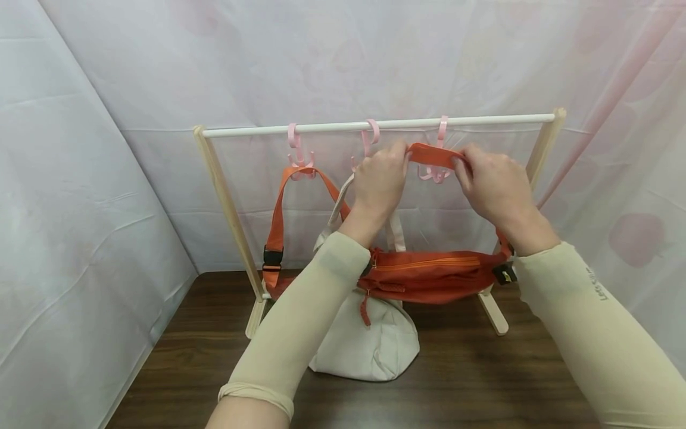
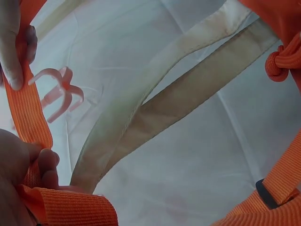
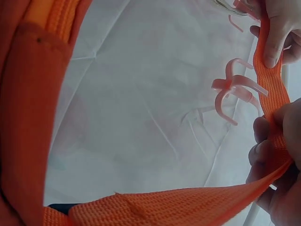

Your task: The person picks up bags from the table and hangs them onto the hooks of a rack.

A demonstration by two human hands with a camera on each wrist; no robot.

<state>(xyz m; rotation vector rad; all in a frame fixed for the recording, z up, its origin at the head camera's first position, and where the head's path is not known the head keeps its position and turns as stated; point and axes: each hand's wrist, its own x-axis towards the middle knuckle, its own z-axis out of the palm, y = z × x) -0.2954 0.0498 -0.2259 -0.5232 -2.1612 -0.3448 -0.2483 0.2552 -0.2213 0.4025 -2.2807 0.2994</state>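
Observation:
An orange strap (image 1: 433, 156) is stretched between my two hands in front of the rightmost pink hook (image 1: 442, 132). My left hand (image 1: 382, 179) pinches its left part, and my right hand (image 1: 495, 185) grips its right part. Below hangs the red-orange waist bag (image 1: 429, 275), with a zipper across its front. Another loop of orange strap (image 1: 277, 226) with a black buckle (image 1: 273, 257) hangs over the left pink hook (image 1: 300, 156). In the right wrist view the strap (image 3: 275, 96) passes close by the prongs of a pink hook (image 3: 230, 87).
A white rod (image 1: 498, 120) on wooden legs (image 1: 227, 205) carries the hooks. From the middle hook (image 1: 370, 132) hangs a cream bag (image 1: 375, 342), partly behind the waist bag and my left arm. White curtains (image 1: 107, 196) surround the dark wooden table (image 1: 461, 369).

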